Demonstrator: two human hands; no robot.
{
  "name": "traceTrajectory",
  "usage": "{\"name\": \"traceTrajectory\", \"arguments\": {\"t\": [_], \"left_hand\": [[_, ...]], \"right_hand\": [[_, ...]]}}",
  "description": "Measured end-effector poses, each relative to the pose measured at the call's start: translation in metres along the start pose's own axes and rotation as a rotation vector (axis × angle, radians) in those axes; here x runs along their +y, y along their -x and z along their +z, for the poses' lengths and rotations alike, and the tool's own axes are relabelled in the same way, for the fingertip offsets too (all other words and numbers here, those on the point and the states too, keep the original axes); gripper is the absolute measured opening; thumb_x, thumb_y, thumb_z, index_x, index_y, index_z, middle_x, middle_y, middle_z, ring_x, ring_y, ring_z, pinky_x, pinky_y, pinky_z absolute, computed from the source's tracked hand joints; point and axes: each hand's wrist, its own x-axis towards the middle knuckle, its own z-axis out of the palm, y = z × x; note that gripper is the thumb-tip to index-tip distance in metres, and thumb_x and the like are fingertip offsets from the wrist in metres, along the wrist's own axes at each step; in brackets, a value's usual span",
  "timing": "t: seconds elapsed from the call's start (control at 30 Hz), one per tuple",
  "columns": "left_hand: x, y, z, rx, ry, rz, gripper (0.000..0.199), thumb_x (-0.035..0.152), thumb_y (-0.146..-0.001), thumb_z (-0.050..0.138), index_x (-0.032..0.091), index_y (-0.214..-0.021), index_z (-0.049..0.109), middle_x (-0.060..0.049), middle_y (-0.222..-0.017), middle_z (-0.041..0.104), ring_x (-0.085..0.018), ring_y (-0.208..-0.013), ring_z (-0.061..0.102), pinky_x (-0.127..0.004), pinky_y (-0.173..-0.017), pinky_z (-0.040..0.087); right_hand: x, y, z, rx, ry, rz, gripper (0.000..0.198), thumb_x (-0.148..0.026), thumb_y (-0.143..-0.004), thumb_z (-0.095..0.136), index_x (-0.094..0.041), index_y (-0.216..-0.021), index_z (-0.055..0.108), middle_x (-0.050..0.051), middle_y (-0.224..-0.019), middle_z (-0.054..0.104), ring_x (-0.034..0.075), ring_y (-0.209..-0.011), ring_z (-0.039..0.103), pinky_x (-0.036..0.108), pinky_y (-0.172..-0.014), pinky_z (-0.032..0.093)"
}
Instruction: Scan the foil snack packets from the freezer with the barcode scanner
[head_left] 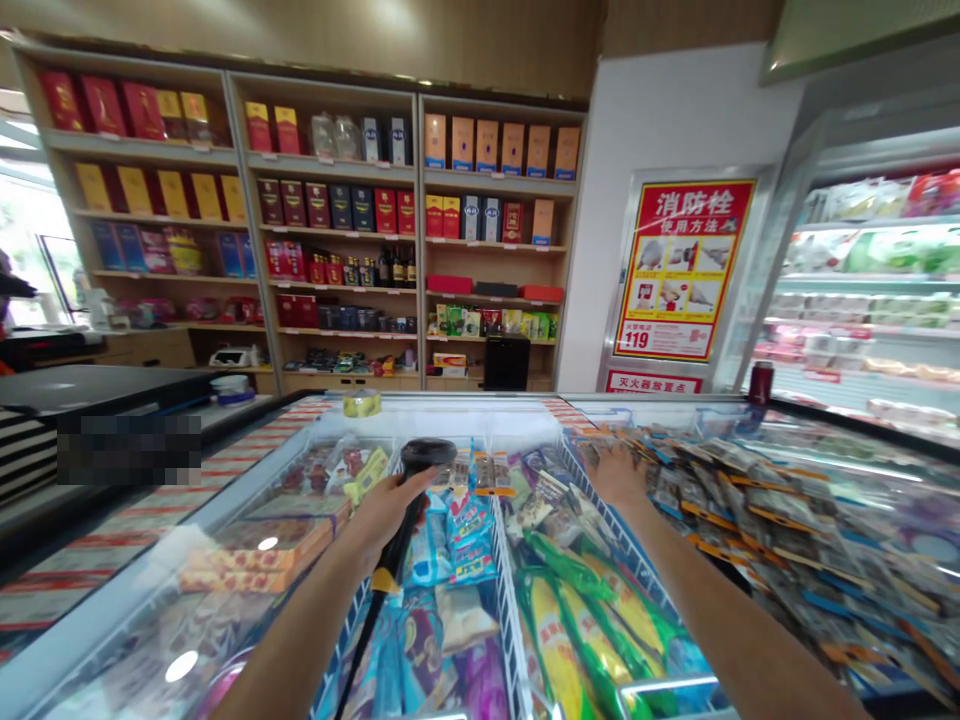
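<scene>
My left hand (382,510) is wrapped around the handle of a black barcode scanner (427,455) with a yellow-orange band and a cord running down. The scanner's head faces away from me, above the glass top of a chest freezer (442,410). Just right of it lie a few small snack packets (492,472) with orange edges. My right hand (616,472) reaches forward to the left end of a big pile of similar snack packets (765,520). Its fingers look apart on the packets; their tips are partly hidden.
Beneath the glass are wire baskets with blue ice cream packs (472,535) and yellow-green corn-shaped packs (562,635). A roll of tape (362,403) sits on the far rim. Shelves of boxes (337,205) stand behind, and a lit refrigerated display (870,270) is at right.
</scene>
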Motion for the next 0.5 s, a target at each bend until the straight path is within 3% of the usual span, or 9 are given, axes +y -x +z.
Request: {"name": "traceTrajectory", "arguments": {"t": [0.1,0.2,0.37,0.5], "left_hand": [[0.003,0.008,0.008,-0.059,0.004,-0.013,0.043,0.056,-0.056,0.059,0.015,-0.061,0.047,0.002,-0.046,0.049,-0.008,-0.04,0.044,-0.02,-0.04,0.032],[0.008,0.016,0.015,-0.118,-0.01,-0.022,0.042,0.055,-0.058,0.058,0.015,-0.062,0.048,0.002,-0.045,0.049,-0.008,-0.039,0.043,-0.02,-0.04,0.03],[0.013,0.026,0.021,-0.156,-0.041,-0.015,0.041,0.054,-0.057,0.059,0.015,-0.061,0.049,0.001,-0.047,0.05,-0.009,-0.041,0.044,-0.021,-0.042,0.032],[0.015,0.031,0.024,-0.176,-0.046,-0.027,0.039,0.051,-0.057,0.06,0.015,-0.064,0.049,0.001,-0.051,0.051,-0.009,-0.043,0.046,-0.022,-0.043,0.033]], "right_hand": [[-0.002,0.013,0.006,0.006,0.114,-0.103,0.032,-0.026,-0.075,0.047,-0.011,-0.103,0.055,0.019,-0.117,0.05,0.032,-0.118,0.032,0.055,-0.094,0.015],[-0.014,0.019,0.009,-0.041,0.122,-0.17,0.03,-0.027,-0.077,0.043,-0.013,-0.099,0.057,0.016,-0.108,0.056,0.029,-0.107,0.045,0.047,-0.091,0.026],[-0.021,0.006,0.008,-0.062,0.061,-0.1,0.037,-0.028,-0.075,0.047,-0.01,-0.107,0.053,0.02,-0.109,0.055,0.032,-0.107,0.045,0.043,-0.085,0.033],[-0.017,-0.005,0.01,-0.145,-0.038,-0.072,0.036,-0.029,-0.068,0.056,-0.01,-0.098,0.059,0.021,-0.096,0.061,0.035,-0.1,0.05,0.047,-0.082,0.034]]}}
